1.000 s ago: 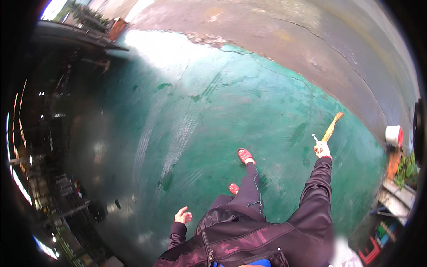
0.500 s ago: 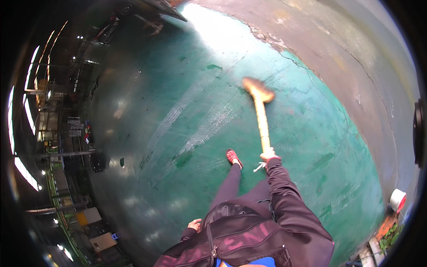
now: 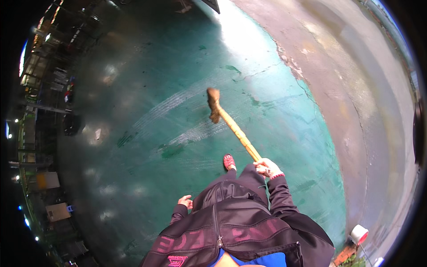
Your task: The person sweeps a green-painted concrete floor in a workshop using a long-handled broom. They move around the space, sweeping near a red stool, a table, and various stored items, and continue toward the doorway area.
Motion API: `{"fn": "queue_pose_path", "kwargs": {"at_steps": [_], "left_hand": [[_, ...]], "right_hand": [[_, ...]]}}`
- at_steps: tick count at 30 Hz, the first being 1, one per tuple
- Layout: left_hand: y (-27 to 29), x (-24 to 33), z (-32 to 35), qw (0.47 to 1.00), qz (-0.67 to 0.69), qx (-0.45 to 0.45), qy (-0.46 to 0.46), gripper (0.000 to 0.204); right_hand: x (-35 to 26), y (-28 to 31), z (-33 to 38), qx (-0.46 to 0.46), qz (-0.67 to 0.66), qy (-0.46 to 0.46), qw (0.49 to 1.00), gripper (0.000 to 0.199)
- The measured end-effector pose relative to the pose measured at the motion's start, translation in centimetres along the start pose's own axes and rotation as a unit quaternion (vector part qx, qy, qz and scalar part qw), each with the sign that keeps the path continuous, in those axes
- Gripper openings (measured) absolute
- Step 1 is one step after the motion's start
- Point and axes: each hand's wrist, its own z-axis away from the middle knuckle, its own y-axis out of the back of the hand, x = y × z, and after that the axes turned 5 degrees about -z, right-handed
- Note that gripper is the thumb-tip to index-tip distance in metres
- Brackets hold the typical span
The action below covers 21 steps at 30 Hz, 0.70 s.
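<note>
Broom time shows in my right hand, which is shut tight around the near end of a long yellow bamboo broom stick. That stick runs up and away from my right hand, leaning to my left, and ends in a brown bristle broom head that sits far out in front of me. I cannot tell if the bristles touch the ground or hang just over it. Under them is the shiny green painted floor, with pale scratchy streaks just left of the broom head. My left hand holds nothing. It hangs low beside my hip, well apart from my right hand, with the fingers curled loosely, neither flat nor in a fist. Between my two hands is my dark zip jacket with pink letters and my dark trouser leg. My red shoe is stepping on the green floor just left of my right hand, close to the stick. To the right of my right hand the green paint stops with a rough chipped edge, and a grey bare concrete strip begins. Far down to the right of me, behind my right arm, stands a small white bucket with a red rim.
</note>
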Motion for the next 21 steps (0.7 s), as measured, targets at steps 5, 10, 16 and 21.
{"fn": "queue_pose_path", "kwargs": {"at_steps": [5, 10, 16, 21], "left_hand": [[0.7, 8.7, 0.4, 0.999, -0.031, 0.026, 0.007, 0.043], [-0.7, 14.5, -1.2, 0.999, -0.03, 0.002, -0.013, 0.043], [-4.5, 19.9, -0.4, 0.994, -0.104, 0.017, -0.001, 0.04], [-6.7, 22.7, 2.2, 0.997, -0.03, 0.057, 0.036, 0.042]], "right_hand": [[-1.0, 2.6, 7.2, 0.066, -0.064, 0.157, 0.983, 0.016], [-8.1, 7.3, 7.3, 0.267, -0.107, 0.267, 0.92, 0.017], [-24.2, 16.4, 6.2, 0.151, -0.113, 0.428, 0.884, 0.017], [-35.4, 14.2, 3.3, 0.178, -0.333, 0.341, 0.861, 0.017]]}}
